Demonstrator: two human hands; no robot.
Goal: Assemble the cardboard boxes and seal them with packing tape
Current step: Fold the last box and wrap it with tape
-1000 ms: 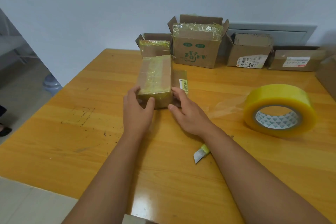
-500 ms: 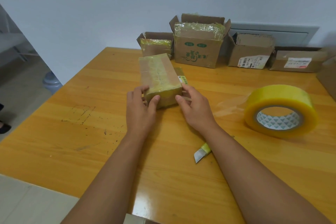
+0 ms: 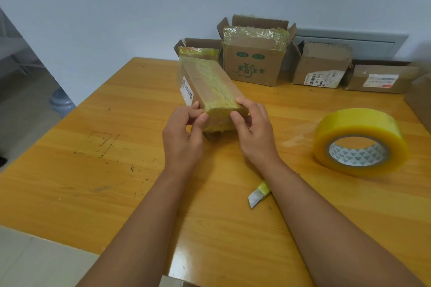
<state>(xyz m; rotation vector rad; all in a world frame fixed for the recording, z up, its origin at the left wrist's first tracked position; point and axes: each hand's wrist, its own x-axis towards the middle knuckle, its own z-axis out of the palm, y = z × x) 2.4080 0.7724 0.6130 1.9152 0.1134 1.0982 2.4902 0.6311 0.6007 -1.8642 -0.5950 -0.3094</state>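
A small, long cardboard box (image 3: 210,84) wrapped in yellowish tape is raised off the wooden table (image 3: 93,170), its near end tilted toward me. My left hand (image 3: 184,133) grips the near left corner, thumb on the end face. My right hand (image 3: 254,126) holds the near right corner, thumb on the end face and fingers over the top edge. A white label shows on the box's left side. A big roll of yellow packing tape (image 3: 359,140) lies flat to the right, a loose clear strip trailing from it.
A small cutter (image 3: 258,193) with a yellow-taped handle lies by my right forearm. Several cardboard boxes line the wall: two taped ones (image 3: 254,63) at the back, two labelled ones (image 3: 319,67) further right. The table's left edge drops to the floor.
The box has been lifted off the table and turned, so its label now faces left. Both hands shifted from its sides to its near end corners.
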